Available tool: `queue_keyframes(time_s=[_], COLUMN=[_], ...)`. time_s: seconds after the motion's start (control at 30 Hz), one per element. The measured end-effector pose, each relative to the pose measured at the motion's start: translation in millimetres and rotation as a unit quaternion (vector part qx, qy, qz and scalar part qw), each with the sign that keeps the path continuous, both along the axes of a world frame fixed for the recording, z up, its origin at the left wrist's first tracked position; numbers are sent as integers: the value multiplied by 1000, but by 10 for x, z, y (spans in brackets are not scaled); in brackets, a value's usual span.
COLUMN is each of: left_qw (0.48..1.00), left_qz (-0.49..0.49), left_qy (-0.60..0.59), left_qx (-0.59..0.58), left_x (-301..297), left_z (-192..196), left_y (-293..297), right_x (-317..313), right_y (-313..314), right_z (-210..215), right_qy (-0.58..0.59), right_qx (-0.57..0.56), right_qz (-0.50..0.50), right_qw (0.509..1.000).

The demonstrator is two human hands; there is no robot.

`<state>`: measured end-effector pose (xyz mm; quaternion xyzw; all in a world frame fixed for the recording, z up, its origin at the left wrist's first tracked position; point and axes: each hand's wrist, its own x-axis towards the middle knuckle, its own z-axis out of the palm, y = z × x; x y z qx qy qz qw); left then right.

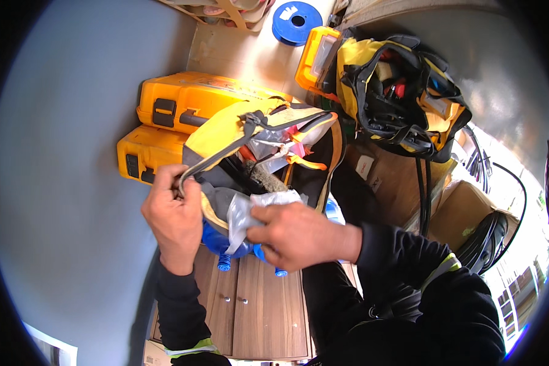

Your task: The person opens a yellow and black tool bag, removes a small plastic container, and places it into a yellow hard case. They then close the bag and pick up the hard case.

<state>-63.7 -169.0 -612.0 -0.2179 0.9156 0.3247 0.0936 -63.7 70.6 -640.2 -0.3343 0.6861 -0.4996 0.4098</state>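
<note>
Head view: left hand (pixel 174 216) pinched yellow-black bag (pixel 216 137) at its eight o'clock; right hand (pixel 296 235) gripped translucent plastic (pixel 241 216) at six. Plastic handling seemed in hand, next requiring a steady bag.

Stacked cases (pixel 183 91) stand behind and left of the near bag (pixel 213 134); the far bag (pixel 357 61) sits behind-right.

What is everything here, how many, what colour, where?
Open tool bag: 1, yellow-black, centre
Plastic bag: 1, translucent, centre
Second tool bag: 1, yellow-black, upper right
Hard cases: 2, orange, left of centre
Smaller case: 1, orange, upper centre
Spool: 1, blue, top
Bottles: 2 visible, blue, below centre
Cabinet: 1, brown, bottom centre
Cardboard: some, brown, right
Cables: several, black, right
Left hand: 1, gripping open tool bag
Right hand: 1, holding plastic bag
Sleeves: 2, black, lower edge
</note>
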Motion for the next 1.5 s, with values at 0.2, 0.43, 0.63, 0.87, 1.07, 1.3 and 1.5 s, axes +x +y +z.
queue_keyframes(time_s=[0.2,0.43,0.63,0.87,1.07,1.3,1.5], left_qw=[996,986,981,978,977,972,985], left_qz=[77,161,185,199,205,225,78], left_qy=[1,48,38,38,64,65,-74], left_qx=[41,-2,-34,-54,-9,20,-134], left_x=[98,48,20,23,127,291,203], left_z=[105,108,55,8,54,158,-97], left_y=[-98,-183,-288,-320,-331,-401,-292], right_x=[40,333,180,306,72,-281,-399], right_y=[-5,-149,624,831,755,433,461], right_z=[-595,-350,-206,-943,-583,-189,-335], right_qy=[-46,144,189,-7,-193,-98,-31], right_qx=[43,62,14,301,150,96,131], right_qz=[-36,-30,-323,-454,-437,-420,-354], right_qw=[997,987,927,838,865,897,926])
